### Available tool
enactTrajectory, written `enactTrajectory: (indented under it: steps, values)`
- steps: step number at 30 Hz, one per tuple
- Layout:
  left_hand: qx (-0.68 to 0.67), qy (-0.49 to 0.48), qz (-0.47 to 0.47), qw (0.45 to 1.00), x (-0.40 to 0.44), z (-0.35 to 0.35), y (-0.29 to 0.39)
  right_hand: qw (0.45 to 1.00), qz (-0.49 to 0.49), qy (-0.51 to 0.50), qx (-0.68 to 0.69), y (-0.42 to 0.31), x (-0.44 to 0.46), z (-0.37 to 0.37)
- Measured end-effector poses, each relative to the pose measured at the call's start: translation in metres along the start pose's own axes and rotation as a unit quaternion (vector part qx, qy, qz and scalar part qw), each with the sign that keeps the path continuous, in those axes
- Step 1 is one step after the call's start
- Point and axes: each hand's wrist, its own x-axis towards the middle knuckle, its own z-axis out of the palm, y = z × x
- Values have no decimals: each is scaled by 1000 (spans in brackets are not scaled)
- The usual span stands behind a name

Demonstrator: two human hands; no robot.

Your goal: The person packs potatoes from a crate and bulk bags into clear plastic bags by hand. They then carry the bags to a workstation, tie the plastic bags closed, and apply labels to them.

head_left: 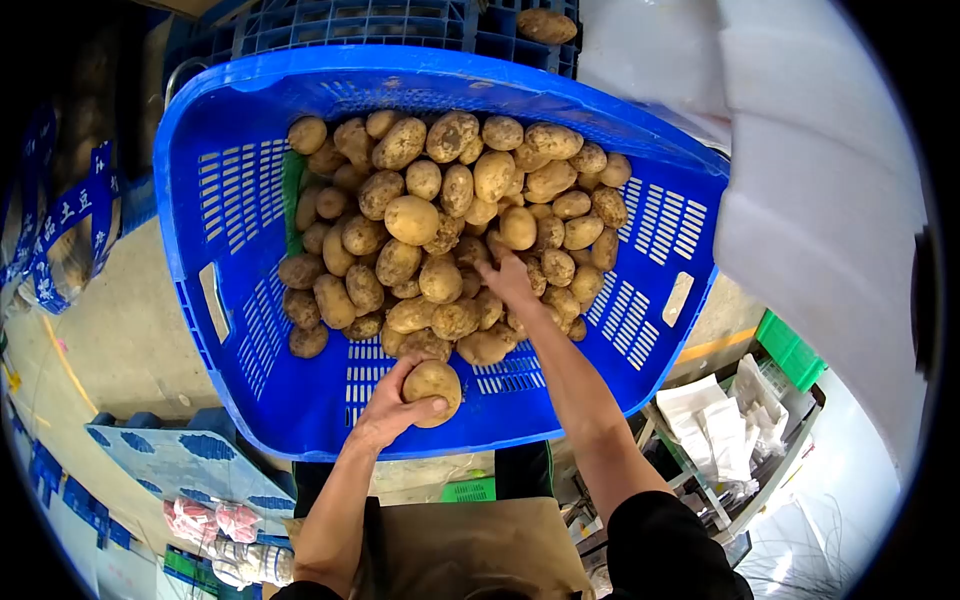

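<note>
A large blue basket (290, 400) with slotted walls holds a heap of potatoes (411, 220), some smeared with soil. Near the basket's front edge, my left hand (393, 406) is wrapped round a round potato (432, 392), its thumb on the side facing me. My right hand (508, 278) reaches into the middle of the heap, its fingers among the potatoes and partly hidden; whether they grip one does not show.
Behind the basket lies a blue pallet (350, 25) with a single potato (546, 26) on it. A bin with white bags (705, 425) stands at right, near a green crate (790, 350). A light-blue pallet (190, 460) is at lower left. White sheeting (820, 180) covers the right.
</note>
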Motion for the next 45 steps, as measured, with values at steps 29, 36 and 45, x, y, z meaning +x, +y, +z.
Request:
enactTrajectory:
  steps: [29, 36, 45]
  values:
    - [-179, -42, -7, 983, 3, -5, 0, 976, 147, -85, -134, -81, 13, 2]
    - [-234, -59, -23, 970, 0, -9, 3, 981, 89, -38, -170, -84, -10, -2]
    - [-241, -61, -17, 968, 3, -9, 1, 993, 15, -5, -114, -65, -17, -4]
